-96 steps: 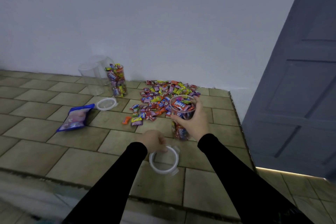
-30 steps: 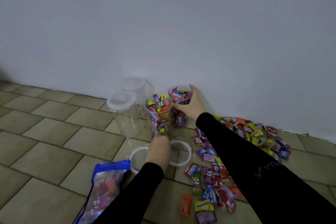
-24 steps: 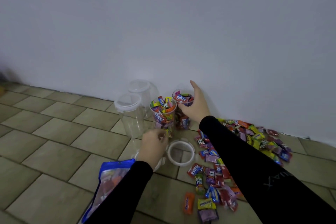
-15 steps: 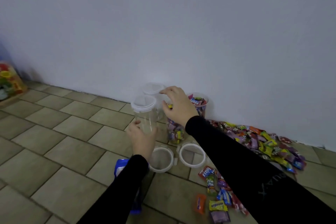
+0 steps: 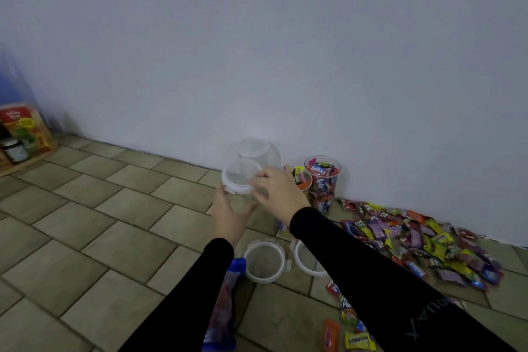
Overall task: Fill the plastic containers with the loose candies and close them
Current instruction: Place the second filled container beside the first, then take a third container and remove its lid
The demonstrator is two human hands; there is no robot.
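Between both sets of fingers: empty lidded container [image 5: 238, 197], left hand [image 5: 228, 214] gripping wall, right hand [image 5: 278, 194] pinching lid [image 5: 239, 177]; step, likely unlidding; next, lift lid, fill.

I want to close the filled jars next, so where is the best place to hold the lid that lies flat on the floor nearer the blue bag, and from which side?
Take the loose lid by its raised white rim, from above, pinching across opposite edges. It lies flat on the tiled floor, and small tabs stick out at its edge; gripping between them probably gives a steadier hold.
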